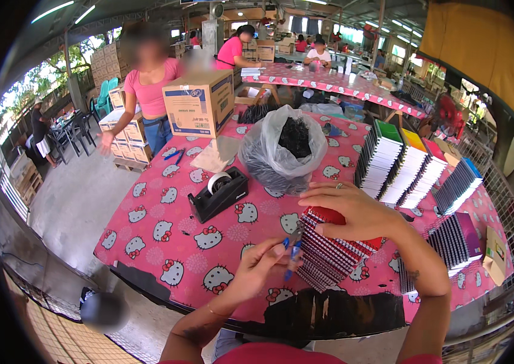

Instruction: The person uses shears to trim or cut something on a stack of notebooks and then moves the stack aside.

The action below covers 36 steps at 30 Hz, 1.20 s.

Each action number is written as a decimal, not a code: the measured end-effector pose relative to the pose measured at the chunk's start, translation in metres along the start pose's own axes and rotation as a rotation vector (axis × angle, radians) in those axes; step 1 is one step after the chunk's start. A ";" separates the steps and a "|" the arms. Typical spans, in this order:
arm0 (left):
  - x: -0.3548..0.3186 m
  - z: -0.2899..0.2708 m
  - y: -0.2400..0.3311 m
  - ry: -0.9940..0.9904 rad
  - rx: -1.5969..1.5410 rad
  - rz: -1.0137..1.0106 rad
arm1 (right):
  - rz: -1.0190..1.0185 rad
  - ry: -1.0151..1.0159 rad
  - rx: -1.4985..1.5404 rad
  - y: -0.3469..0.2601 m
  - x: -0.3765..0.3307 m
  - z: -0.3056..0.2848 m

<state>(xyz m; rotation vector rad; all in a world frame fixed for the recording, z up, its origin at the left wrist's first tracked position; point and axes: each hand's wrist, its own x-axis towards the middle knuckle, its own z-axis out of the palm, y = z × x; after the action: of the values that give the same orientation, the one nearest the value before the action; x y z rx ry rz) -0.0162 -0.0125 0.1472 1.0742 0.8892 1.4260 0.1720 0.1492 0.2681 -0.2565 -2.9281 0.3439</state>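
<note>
My left hand (259,267) is closed around the blue handles of small pliers (294,253). Their metal jaws meet the corner of a stack of red spiral notebooks (330,258), at the ends of the wire coils. The notebooks lie fanned in a stepped row with their black and white bindings showing. On top of them rests my right hand (357,212), fingers stretched over the red cover and a ring on one finger. Beyond that hand stands a clear plastic bag (257,148) holding black wiry coils.
A black tape dispenser (219,193) and a cardboard box (199,103) stand left on the patterned tablecloth. At right are stacks of spiral notebooks (381,161) and a purple-covered stack (457,242). A person in pink (151,91) stands beyond the table's left edge.
</note>
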 end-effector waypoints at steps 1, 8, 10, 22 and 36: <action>0.001 0.005 0.001 -0.023 -0.113 -0.046 | 0.004 0.029 0.033 -0.001 0.000 0.001; 0.006 0.013 0.004 -0.016 -0.239 -0.059 | 0.019 0.047 0.031 -0.010 0.001 0.001; 0.007 0.012 0.005 -0.031 -0.253 -0.077 | 0.016 0.053 0.033 -0.011 0.001 0.001; 0.003 0.012 0.000 0.056 -0.193 -0.006 | 0.059 0.045 0.040 -0.016 0.003 0.000; 0.003 0.000 -0.003 0.038 -0.100 -0.038 | 0.032 0.066 0.034 -0.016 0.004 0.003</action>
<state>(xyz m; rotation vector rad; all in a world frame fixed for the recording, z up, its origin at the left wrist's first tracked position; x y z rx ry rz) -0.0147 -0.0090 0.1445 0.9538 0.8523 1.4486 0.1649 0.1345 0.2702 -0.3044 -2.8538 0.3824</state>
